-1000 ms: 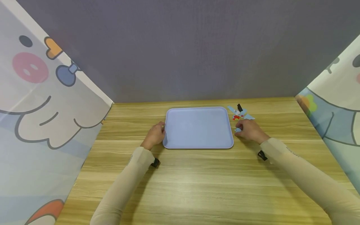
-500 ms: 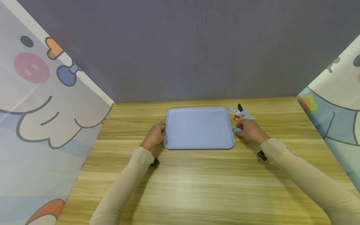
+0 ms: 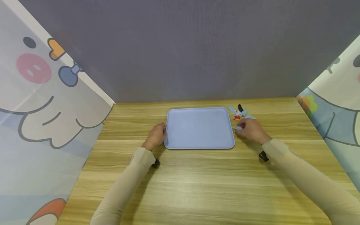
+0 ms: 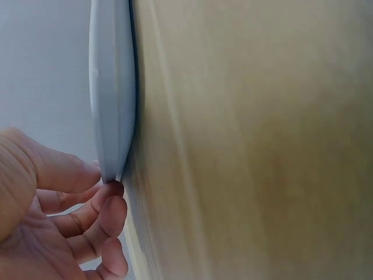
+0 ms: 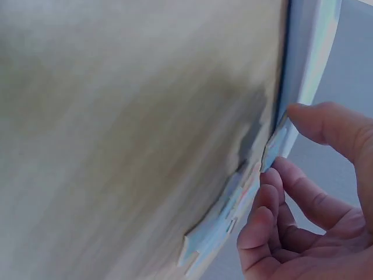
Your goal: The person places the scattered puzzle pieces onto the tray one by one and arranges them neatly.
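Observation:
A shallow light blue tray (image 3: 199, 128) lies on the wooden table. At its left side my left hand (image 3: 156, 135) pinches the rim between thumb and fingers, and the left wrist view shows the thumb (image 4: 70, 173) on the tray's edge (image 4: 112, 93). My right hand (image 3: 251, 130) is just off the tray's right side. Its thumb and fingers pinch a thin, flat light blue piece (image 5: 275, 143), whose printed face is too blurred to read. Just beyond that hand, other flat printed pieces (image 3: 237, 117) lie loosely heaped, in light blue, red and black.
The wooden tabletop (image 3: 197, 181) extends in front of the tray and to both sides. A grey upright panel (image 3: 180, 53) closes off the table's back edge. Cartoon-printed sheets (image 3: 36, 125) stand along the left and right sides.
My right hand has shifted very slightly, and more of the light blue piece shows between its fingers. My left hand stays at the tray's rim. The head view has moved a little.

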`<action>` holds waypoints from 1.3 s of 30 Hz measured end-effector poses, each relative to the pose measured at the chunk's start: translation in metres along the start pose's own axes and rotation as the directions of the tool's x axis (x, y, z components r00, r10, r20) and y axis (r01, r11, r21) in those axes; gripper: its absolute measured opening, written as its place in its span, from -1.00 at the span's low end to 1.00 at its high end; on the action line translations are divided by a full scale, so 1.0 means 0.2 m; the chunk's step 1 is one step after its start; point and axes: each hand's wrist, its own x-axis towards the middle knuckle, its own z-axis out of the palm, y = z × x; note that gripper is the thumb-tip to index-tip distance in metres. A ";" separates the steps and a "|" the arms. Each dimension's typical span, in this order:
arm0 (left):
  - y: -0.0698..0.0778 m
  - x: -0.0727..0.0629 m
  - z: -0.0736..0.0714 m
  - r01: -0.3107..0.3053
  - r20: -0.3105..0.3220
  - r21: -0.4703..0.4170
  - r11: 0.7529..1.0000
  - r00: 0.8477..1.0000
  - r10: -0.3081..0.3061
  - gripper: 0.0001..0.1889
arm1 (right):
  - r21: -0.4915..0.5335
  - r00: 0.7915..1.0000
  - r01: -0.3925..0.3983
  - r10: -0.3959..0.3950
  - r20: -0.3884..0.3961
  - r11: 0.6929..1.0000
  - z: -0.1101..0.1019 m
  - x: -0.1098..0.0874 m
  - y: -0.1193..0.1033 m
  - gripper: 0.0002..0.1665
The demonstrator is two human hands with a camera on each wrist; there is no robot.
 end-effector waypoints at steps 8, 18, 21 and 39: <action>0.02 0.00 0.00 -0.002 -0.030 0.015 1.000 1.000 0.002 -0.66 | 0.064 0.987 0.067 -0.056 -0.149 0.996 -0.03 0.00 -0.06 -0.62; 0.01 -0.01 0.00 0.019 -0.038 0.035 0.999 0.999 -0.018 -0.63 | 0.105 0.987 0.123 -0.110 -0.116 0.987 -0.02 0.06 -0.24 -0.56; 0.01 -0.01 0.00 0.006 -0.053 0.044 0.999 0.999 -0.004 -0.64 | 0.091 0.983 0.153 -0.142 -0.120 0.984 0.00 0.09 -0.28 -0.58; 0.03 -0.01 0.00 0.054 -0.045 0.060 0.997 0.998 -0.052 -0.63 | 0.122 0.976 0.211 -0.203 -0.074 0.970 0.14 0.25 -0.51 -0.62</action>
